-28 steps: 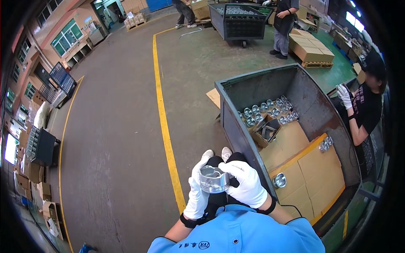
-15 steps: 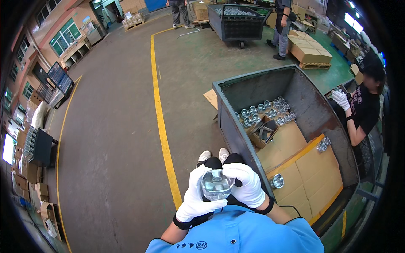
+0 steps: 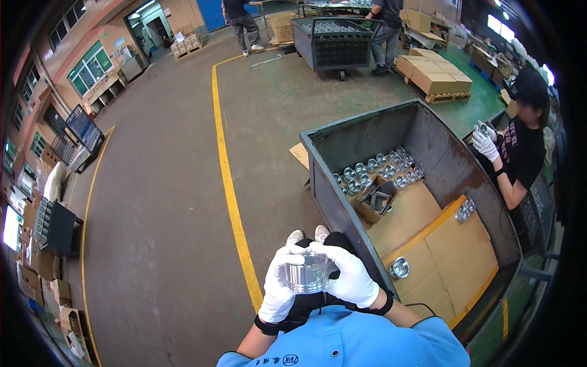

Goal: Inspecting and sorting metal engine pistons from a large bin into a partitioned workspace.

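Between my two white-gloved hands is a shiny metal piston (image 3: pixel 307 274), its ringed side facing me. My left hand (image 3: pixel 280 285) grips its left side, fingers over the upper edge. On the right side, my right hand (image 3: pixel 351 273) closes on it with the fingertips at the top rim. To the right stands a large grey metal bin (image 3: pixel 342 205). A single piston (image 3: pixel 400 267) lies on cardboard (image 3: pixel 455 257) at the bin's near end, close to my right hand. Several more pistons (image 3: pixel 373 165) stand in rows at the bin's far end.
Inside the bin, a small cardboard box (image 3: pixel 369 211) holds dark pieces. A few pistons (image 3: pixel 465 210) sit by its right wall. A co-worker (image 3: pixel 520 144) in white gloves handles a metal part beyond that wall. Farther off are a wheeled cart (image 3: pixel 333 46) and cartons (image 3: pixel 434 73) on a pallet.
The piston has been tilted between my hands: its open face showed before, now its grooved side does. The co-worker at right has raised both hands together. People at the back have shifted.
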Available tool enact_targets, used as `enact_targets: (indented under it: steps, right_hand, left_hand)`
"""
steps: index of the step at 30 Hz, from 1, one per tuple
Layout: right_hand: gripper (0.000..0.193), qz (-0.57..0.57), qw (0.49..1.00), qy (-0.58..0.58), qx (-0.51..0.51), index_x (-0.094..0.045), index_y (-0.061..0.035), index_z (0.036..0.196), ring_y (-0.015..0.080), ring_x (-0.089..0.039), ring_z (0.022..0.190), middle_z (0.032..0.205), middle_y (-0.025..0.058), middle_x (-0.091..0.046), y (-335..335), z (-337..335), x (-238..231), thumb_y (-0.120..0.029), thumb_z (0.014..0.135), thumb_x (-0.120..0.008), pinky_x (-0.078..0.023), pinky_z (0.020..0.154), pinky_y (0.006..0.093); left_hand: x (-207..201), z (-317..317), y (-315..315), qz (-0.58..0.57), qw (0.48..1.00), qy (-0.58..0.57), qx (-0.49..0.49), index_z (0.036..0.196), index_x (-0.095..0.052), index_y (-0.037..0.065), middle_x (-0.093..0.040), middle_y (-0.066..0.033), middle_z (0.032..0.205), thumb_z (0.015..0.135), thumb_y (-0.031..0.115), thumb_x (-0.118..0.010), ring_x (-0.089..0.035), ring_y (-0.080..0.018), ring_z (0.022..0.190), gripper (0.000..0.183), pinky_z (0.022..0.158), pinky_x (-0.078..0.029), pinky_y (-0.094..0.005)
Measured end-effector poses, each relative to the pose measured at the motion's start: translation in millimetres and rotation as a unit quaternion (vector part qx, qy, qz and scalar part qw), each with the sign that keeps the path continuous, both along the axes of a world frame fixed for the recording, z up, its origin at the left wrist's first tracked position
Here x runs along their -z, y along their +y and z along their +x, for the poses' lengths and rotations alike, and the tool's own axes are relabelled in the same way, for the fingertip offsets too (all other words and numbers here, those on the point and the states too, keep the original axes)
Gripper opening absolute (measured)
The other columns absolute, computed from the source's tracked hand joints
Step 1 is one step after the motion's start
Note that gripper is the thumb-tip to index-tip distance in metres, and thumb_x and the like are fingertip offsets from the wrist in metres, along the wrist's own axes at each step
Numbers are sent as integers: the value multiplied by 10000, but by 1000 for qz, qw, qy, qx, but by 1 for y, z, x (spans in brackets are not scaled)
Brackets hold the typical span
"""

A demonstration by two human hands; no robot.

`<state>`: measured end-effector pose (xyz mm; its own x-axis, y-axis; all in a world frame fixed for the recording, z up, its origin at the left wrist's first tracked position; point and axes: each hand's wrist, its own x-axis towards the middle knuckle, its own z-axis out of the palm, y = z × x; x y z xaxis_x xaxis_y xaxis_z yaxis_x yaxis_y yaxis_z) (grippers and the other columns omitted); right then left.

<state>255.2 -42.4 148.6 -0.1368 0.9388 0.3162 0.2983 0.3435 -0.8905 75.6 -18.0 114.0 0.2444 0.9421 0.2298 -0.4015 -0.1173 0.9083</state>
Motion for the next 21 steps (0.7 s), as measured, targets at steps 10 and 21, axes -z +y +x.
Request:
enact_targets:
  steps: [10, 21]
  right_hand:
    - [490, 118, 987, -99, 52, -631, -50, 1204, 296, -682, 949, 1120, 126, -670, 5, 1, -10, -128, 740, -768, -553, 830, 343]
    - [784, 60, 991, -109, 46, -415, -38, 1453, 267, -660, 816, 980, 105, -662, 1, 4, -5, -175, 760, -756, -538, 702, 340]
  left_hand:
    - [6, -5, -5, -31, 993, 105, -36, 1201, -534, 64, -585, -90, 1173, 739, -12, -718, -589, -211, 1126, 503, 964, -483, -343]
    - [6, 0, -4, -20, 991, 128, -35, 1233, -485, 72, -592, -152, 1229, 747, 2, -717, -605, -222, 1101, 543, 932, -519, -344]
